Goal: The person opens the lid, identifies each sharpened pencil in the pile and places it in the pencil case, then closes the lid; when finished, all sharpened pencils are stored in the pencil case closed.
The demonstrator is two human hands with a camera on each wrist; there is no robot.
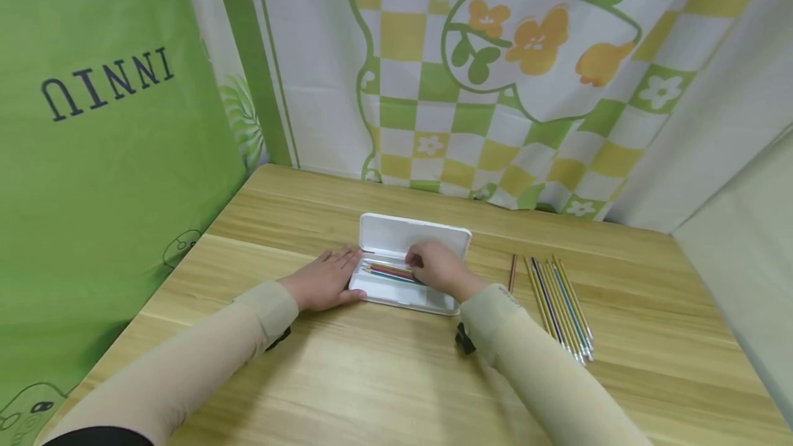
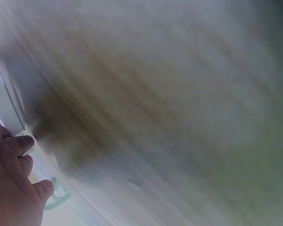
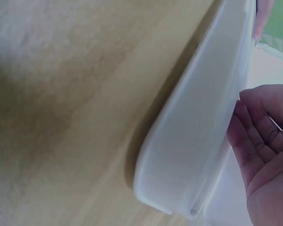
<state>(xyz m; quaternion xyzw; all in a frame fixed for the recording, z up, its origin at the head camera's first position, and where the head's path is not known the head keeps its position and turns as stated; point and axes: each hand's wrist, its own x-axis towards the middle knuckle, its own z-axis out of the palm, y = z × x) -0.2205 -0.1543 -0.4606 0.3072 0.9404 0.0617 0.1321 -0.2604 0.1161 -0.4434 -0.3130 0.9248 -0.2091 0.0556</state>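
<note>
A white case (image 1: 396,294) lies on the table with its lid (image 1: 411,234) raised at the back. Several coloured pencils (image 1: 390,271) lie inside, points to the left. My left hand (image 1: 322,279) rests flat at the case's left end, fingers stretched out and thumb along the front corner; its fingertips touch the case's edge. Bent fingers of my right hand (image 1: 441,268) reach into the case over the right part of the pencils. In the right wrist view, the right hand (image 3: 266,150) is beside the case wall (image 3: 188,122); whether it pinches a pencil is hidden.
Right of the case, a row of several pencils (image 1: 560,308) lies on the wooden table (image 1: 347,377), with one reddish-brown pencil (image 1: 512,272) slightly apart. A green cloth (image 1: 124,177) hangs at left and a patterned curtain (image 1: 427,109) behind.
</note>
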